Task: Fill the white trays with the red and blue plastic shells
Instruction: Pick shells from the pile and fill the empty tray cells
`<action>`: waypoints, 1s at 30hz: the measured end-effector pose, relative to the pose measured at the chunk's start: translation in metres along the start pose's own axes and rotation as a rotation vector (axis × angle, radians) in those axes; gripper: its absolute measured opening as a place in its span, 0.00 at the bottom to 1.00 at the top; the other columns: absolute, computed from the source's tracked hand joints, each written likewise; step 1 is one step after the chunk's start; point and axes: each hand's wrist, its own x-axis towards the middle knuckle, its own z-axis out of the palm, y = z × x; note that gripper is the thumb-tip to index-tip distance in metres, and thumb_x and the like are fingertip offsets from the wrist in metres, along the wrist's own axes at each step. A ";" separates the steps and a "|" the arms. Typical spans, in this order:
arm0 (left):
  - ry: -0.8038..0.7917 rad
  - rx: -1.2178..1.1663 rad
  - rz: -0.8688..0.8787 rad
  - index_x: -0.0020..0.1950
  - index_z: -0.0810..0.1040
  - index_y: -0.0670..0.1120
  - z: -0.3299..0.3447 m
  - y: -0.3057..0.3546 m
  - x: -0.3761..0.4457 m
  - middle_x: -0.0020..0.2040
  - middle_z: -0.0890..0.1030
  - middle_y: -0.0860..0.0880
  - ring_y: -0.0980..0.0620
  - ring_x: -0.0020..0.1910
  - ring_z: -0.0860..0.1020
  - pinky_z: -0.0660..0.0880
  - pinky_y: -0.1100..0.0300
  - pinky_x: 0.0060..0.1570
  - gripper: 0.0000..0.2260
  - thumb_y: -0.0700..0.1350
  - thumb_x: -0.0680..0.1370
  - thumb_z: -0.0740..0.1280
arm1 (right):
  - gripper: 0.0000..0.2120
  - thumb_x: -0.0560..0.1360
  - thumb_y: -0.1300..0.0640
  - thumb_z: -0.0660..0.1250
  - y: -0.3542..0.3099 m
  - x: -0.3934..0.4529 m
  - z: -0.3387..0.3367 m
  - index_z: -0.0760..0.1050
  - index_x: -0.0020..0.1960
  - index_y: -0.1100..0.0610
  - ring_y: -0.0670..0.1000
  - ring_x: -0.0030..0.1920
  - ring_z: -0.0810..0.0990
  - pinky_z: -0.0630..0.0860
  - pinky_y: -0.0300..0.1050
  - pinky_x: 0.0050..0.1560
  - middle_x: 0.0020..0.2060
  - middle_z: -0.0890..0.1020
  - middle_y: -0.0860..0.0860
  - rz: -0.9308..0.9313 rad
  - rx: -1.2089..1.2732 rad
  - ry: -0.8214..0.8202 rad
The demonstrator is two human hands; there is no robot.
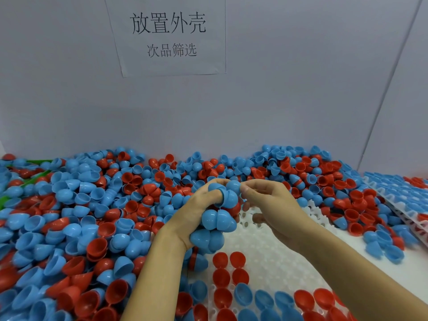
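My left hand [192,209] grips a bunch of several blue shells [217,220] above the white tray [266,249]. My right hand [271,205] pinches the topmost blue shell [233,186] of that bunch with thumb and forefinger. On the tray's near part stand red shells [228,260] in two short columns. A row of blue shells [264,298] and red shells [315,297] runs along the tray's front. The tray's middle sockets hold nothing.
A deep heap of loose red and blue shells [81,216] covers the table to the left and behind. A filled tray [403,193] lies at the far right. A paper sign [169,35] hangs on the wall behind.
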 end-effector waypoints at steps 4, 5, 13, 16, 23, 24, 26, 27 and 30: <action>0.010 -0.070 0.006 0.54 0.81 0.51 0.001 0.002 -0.001 0.47 0.84 0.46 0.52 0.39 0.82 0.80 0.58 0.37 0.15 0.50 0.68 0.70 | 0.10 0.81 0.54 0.64 0.000 -0.001 -0.001 0.84 0.51 0.55 0.46 0.41 0.80 0.73 0.42 0.40 0.43 0.85 0.50 0.082 0.153 -0.036; 0.020 -0.080 0.003 0.54 0.82 0.51 0.002 0.003 -0.001 0.47 0.84 0.46 0.53 0.38 0.82 0.80 0.59 0.36 0.14 0.50 0.70 0.68 | 0.10 0.81 0.54 0.64 0.000 -0.001 0.000 0.84 0.52 0.55 0.46 0.42 0.80 0.73 0.43 0.41 0.44 0.86 0.50 0.082 0.165 -0.041; 0.016 -0.167 0.023 0.62 0.78 0.49 0.002 0.003 -0.003 0.47 0.84 0.45 0.49 0.38 0.82 0.79 0.58 0.34 0.18 0.50 0.73 0.66 | 0.10 0.80 0.52 0.66 0.005 0.003 0.002 0.84 0.53 0.54 0.51 0.50 0.80 0.73 0.48 0.48 0.49 0.86 0.52 0.106 0.252 0.015; 0.010 -0.182 0.038 0.64 0.76 0.51 0.002 0.001 -0.002 0.45 0.83 0.45 0.48 0.38 0.81 0.80 0.57 0.35 0.18 0.48 0.73 0.66 | 0.10 0.80 0.52 0.66 0.005 0.008 0.002 0.83 0.56 0.55 0.53 0.60 0.78 0.72 0.48 0.50 0.54 0.85 0.53 0.183 0.425 0.066; 0.072 -0.168 -0.007 0.61 0.78 0.51 0.003 0.003 -0.002 0.41 0.84 0.48 0.51 0.36 0.81 0.79 0.59 0.33 0.16 0.48 0.73 0.68 | 0.08 0.79 0.52 0.67 0.000 0.010 0.000 0.84 0.47 0.54 0.51 0.52 0.80 0.71 0.45 0.43 0.46 0.87 0.49 0.182 0.488 0.180; 0.077 -0.156 -0.014 0.61 0.78 0.51 0.003 0.003 -0.001 0.42 0.85 0.49 0.52 0.35 0.82 0.79 0.60 0.32 0.14 0.47 0.75 0.69 | 0.08 0.79 0.52 0.67 0.000 0.010 -0.001 0.84 0.48 0.54 0.50 0.52 0.81 0.71 0.45 0.43 0.46 0.87 0.49 0.172 0.470 0.177; 0.068 -0.132 -0.033 0.61 0.80 0.51 0.003 0.002 0.000 0.44 0.86 0.50 0.54 0.35 0.82 0.79 0.61 0.33 0.12 0.46 0.77 0.68 | 0.09 0.79 0.52 0.67 0.000 0.010 -0.001 0.84 0.51 0.54 0.50 0.53 0.82 0.72 0.44 0.43 0.46 0.87 0.49 0.154 0.428 0.165; 0.059 -0.122 -0.043 0.60 0.82 0.52 0.005 0.003 -0.001 0.44 0.86 0.50 0.55 0.35 0.82 0.78 0.62 0.33 0.12 0.47 0.76 0.69 | 0.10 0.79 0.51 0.67 0.001 0.010 -0.001 0.84 0.52 0.55 0.50 0.52 0.83 0.72 0.43 0.42 0.46 0.87 0.49 0.146 0.402 0.162; 0.037 -0.122 -0.071 0.50 0.87 0.56 0.003 0.001 0.000 0.41 0.85 0.51 0.57 0.34 0.81 0.78 0.63 0.33 0.09 0.47 0.77 0.67 | 0.10 0.79 0.51 0.67 0.001 0.010 0.000 0.84 0.51 0.56 0.50 0.48 0.84 0.75 0.43 0.42 0.44 0.87 0.50 0.102 0.361 0.167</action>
